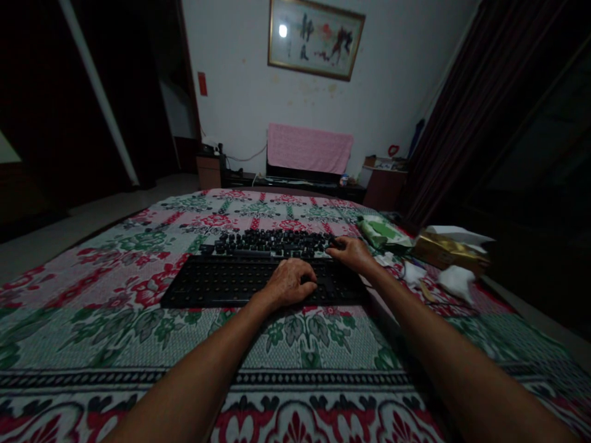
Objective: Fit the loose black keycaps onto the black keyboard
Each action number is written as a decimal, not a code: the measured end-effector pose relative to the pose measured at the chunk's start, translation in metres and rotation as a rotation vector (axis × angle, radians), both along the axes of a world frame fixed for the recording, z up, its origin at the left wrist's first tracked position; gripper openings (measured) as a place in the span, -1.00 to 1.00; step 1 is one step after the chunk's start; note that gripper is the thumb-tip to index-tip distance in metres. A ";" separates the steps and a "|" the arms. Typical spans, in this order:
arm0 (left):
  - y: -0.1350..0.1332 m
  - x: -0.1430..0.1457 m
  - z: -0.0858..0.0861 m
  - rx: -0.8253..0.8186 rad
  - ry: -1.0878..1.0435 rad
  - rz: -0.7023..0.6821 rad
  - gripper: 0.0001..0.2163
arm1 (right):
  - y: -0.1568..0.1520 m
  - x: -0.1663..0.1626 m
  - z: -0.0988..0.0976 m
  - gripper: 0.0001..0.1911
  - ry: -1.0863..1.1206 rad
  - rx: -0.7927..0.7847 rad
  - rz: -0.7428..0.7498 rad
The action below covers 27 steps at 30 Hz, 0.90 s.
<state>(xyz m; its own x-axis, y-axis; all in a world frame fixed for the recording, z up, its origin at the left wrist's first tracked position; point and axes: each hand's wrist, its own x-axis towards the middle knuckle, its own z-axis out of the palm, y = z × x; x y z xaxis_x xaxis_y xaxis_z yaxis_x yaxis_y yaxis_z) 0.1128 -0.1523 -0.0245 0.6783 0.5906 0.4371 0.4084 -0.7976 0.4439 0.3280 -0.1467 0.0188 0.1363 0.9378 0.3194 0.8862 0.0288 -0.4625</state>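
A black keyboard (221, 282) with its keycaps taken off lies on the patterned cloth, rows of small switches showing. My left hand (292, 282) is closed over its right half, fingers curled down, with the fingertips partly hidden. Just behind the keyboard, loose black keycaps (272, 240) form a long heap, a long bar-shaped one among them. At the heap's right end, my right hand (353, 252) is closed in a pinch on a small dark piece that looks like a keycap. That hand is above the keyboard's far right corner.
To the right are a green-and-white wipes pack (383, 232), a golden tissue box (450, 249) and crumpled white tissues (455, 282). A floral cloth (138, 344) covers the table. Beyond it, a pink towel (309, 147) drapes over a screen by the wall.
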 end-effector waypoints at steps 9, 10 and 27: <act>-0.003 0.000 0.003 -0.009 0.005 0.017 -0.87 | 0.031 0.006 -0.009 -0.59 -0.119 -0.148 0.014; -0.003 0.000 0.003 -0.008 0.001 0.018 -0.87 | 0.032 0.007 -0.010 -0.58 -0.113 -0.151 0.020; -0.004 0.001 0.003 -0.011 0.002 0.019 -0.88 | 0.037 0.011 -0.015 -0.60 -0.066 -0.130 0.116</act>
<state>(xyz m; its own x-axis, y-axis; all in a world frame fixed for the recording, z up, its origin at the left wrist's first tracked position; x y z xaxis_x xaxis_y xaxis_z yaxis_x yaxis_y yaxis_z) 0.1134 -0.1558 -0.0212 0.6678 0.6083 0.4289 0.4245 -0.7846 0.4518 0.3395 -0.1096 0.0039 0.0080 0.9800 0.1991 0.9091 0.0758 -0.4097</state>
